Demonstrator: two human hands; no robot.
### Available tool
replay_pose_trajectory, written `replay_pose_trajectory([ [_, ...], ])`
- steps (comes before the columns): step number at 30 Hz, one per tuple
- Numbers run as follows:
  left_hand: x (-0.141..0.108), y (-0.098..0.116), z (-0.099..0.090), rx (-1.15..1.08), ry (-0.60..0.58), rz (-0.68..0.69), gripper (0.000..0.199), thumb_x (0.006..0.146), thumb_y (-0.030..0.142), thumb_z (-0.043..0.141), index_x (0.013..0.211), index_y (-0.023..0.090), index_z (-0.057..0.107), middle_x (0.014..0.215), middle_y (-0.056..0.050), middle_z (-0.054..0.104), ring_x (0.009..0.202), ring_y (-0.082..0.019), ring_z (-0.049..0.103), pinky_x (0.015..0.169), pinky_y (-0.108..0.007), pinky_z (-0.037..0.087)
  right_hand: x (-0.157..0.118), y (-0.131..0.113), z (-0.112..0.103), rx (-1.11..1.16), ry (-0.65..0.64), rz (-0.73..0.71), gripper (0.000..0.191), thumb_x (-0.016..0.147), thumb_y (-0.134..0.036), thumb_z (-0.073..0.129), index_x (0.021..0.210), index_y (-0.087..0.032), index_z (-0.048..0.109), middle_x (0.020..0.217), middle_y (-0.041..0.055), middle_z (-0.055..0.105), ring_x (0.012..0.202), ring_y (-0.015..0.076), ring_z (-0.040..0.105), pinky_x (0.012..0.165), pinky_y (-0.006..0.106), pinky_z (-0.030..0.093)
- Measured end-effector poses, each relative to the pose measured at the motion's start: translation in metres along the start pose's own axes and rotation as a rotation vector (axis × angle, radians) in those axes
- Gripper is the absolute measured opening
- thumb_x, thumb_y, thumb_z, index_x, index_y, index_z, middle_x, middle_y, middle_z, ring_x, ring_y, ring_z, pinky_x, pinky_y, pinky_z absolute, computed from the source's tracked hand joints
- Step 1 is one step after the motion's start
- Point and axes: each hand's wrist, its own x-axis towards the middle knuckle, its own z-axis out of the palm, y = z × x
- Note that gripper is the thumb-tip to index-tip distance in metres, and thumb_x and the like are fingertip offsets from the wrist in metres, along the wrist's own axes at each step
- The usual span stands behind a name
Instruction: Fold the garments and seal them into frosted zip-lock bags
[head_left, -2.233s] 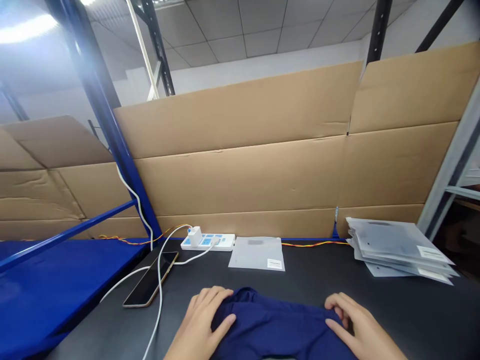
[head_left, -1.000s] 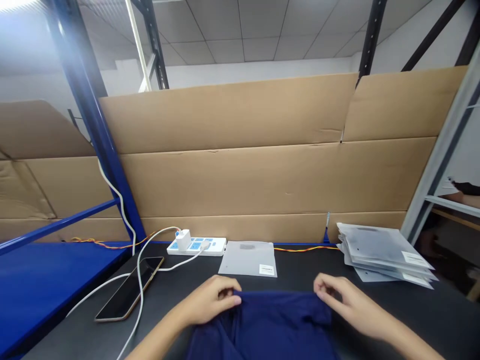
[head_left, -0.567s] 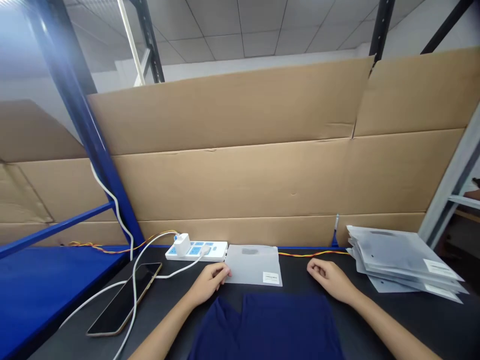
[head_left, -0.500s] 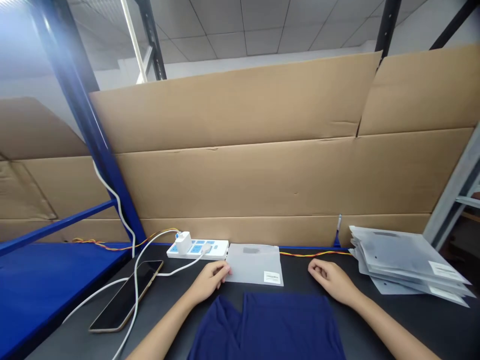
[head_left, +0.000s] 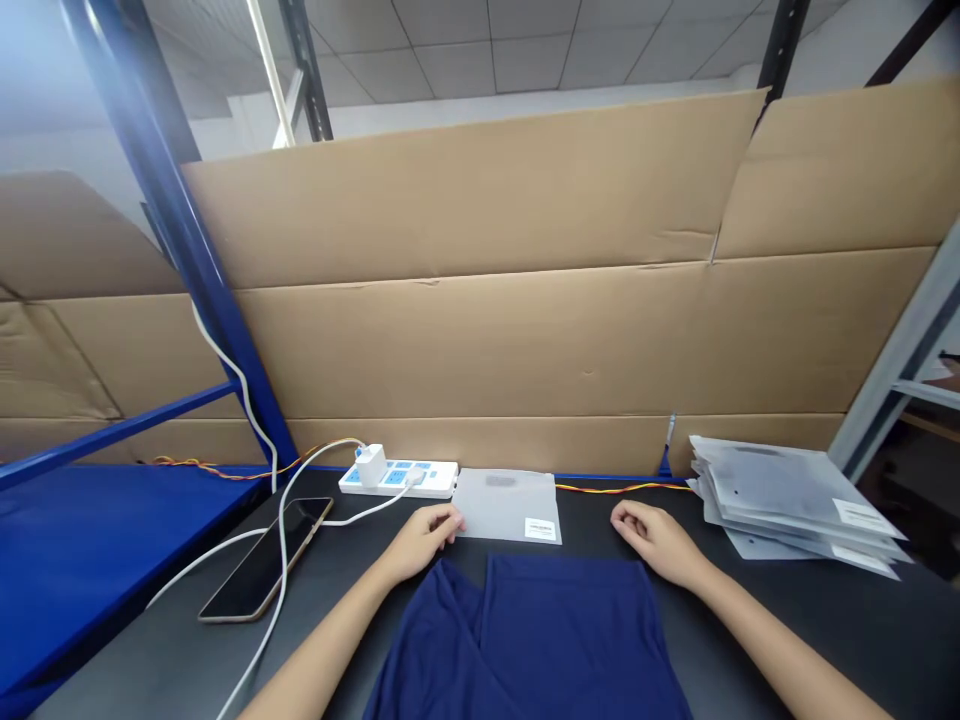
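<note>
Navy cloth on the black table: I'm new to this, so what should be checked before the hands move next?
1. Cloth lies on the table: ok.
2. Cloth smooth all over: not ok, there are folds on its left side.
3. Hands off the cloth: ok, the left hand is beside it at the plastic sleeve, the right hand beyond its far right corner.
4. Phone free of the cable: not ok, the cable crosses it.
5. Near edge straight: cannot tell, out of view.

Blk tabletop [head_left: 757, 640] w/ navy cloth [head_left: 570, 630], phone [head_left: 262, 565]
</note>
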Motion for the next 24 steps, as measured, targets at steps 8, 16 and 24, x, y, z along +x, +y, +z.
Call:
replay_pose_trajectory([
  [8, -0.0013, 0.0012, -0.0002, 0.019, 0.000, 0.013, 0.045, 0.092, 0.055, 0.048, 0.083, 0.016, 0.068, 0.068, 0.000, 0.059, 0.064, -0.015, 0.053, 0.062, -0.025, 0.042, -0.0005, -0.0001, -0.0002, 0.009, -0.005, 0.002, 0.028, 0.093, -0.044, 0.044, 0.083, -0.023, 0.060, 0.067, -0.0019, 0.056, 0.059, 0.0150, 0.048, 0.058, 0.026, 0.035],
  [16, -0.0019, 0.0029, -0.0013, 0.033, -0.014, 0.017, 0.044, 0.093, 0.053, 0.047, 0.084, 0.015, 0.068, 0.069, 0.000, 0.059, 0.064, -0.015, 0.053, 0.063, -0.025, 0.042, -0.0007, 0.0007, -0.0002, 0.015, -0.006, 0.003, 0.029, 0.093, -0.044, 0.044, 0.084, -0.022, 0.061, 0.068, -0.0015, 0.057, 0.060, 0.0155, 0.049, 0.059, 0.027, 0.035],
  [24, -0.0017, 0.0050, -0.0010, 0.065, -0.031, 0.004, 0.048, 0.094, 0.057, 0.044, 0.085, 0.016, 0.067, 0.071, -0.001, 0.060, 0.067, -0.017, 0.054, 0.064, -0.026, 0.042, -0.0003, -0.0026, -0.0046, 0.048, -0.056, 0.020, 0.030, 0.093, -0.047, 0.047, 0.086, -0.022, 0.062, 0.067, -0.0023, 0.054, 0.060, 0.0149, 0.046, 0.058, 0.026, 0.036],
])
